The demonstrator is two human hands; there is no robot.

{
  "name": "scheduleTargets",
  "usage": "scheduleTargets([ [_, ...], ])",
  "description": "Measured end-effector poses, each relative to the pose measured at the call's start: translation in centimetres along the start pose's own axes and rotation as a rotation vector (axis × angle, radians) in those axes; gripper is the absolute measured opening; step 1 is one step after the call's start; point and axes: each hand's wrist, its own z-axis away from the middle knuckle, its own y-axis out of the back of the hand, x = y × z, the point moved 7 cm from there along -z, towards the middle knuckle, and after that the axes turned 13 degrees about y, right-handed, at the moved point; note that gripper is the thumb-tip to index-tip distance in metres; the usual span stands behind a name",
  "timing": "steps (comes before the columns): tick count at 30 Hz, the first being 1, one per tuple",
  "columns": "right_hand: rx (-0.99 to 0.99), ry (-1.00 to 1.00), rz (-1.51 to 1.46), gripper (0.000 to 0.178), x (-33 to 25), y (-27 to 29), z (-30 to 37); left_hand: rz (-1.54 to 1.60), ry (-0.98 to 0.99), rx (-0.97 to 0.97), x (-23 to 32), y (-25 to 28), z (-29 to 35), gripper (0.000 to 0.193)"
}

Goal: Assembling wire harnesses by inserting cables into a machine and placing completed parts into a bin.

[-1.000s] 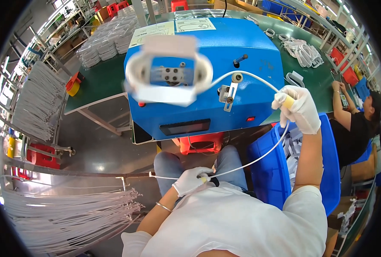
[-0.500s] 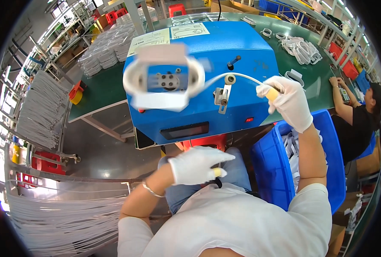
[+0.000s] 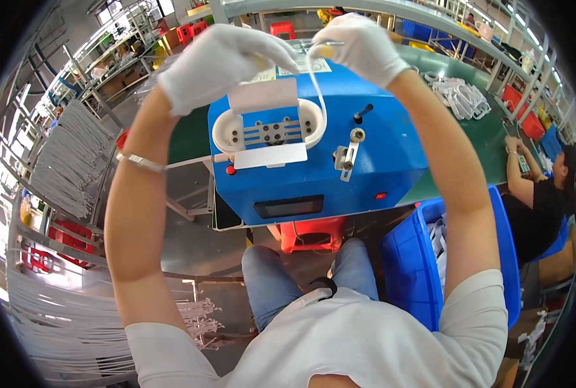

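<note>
A white cable point(image 3: 317, 87) runs from my right hand point(image 3: 359, 48) down to the white oval winding former point(image 3: 278, 129), where it curves along the right end. My gloved right hand pinches the cable above the far side of the former; a thin greyish strip shows at its fingertips. My gloved left hand point(image 3: 217, 64), slightly blurred, has its fingers stretched out, with the tips beside the cable near my right hand. Two white flaps stand at the former's far and near sides. The former sits on a blue machine point(image 3: 391, 149) with a small dark screen point(image 3: 288, 207).
A guide roller point(image 3: 357, 135) and a black-knobbed post point(image 3: 363, 113) stick up right of the former. Coiled white cables point(image 3: 459, 97) lie on the green table point(image 3: 488, 142). A blue bin point(image 3: 404, 271) stands at my right; a co-worker point(image 3: 540, 207) sits beyond. Long cables hang on racks point(image 3: 68, 161) at left.
Both hands have moved up to the former's far side, the right one leftward with the cable. The former was blurred and now looks sharp. The cable has come off the guide roller.
</note>
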Motion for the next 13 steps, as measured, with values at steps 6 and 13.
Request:
scheduleTargets([
  [6,0.014,-0.128,-0.231,0.012,-0.7,-3.9,-1.0,-0.139,0.116,-0.089,-2.0,-1.2,-1.7,0.027],
  [13,-0.093,-0.071,-0.187,0.025,-8.6,4.1,-2.0,-0.305,0.432,-0.032,-3.8,2.5,5.1,0.020],
])
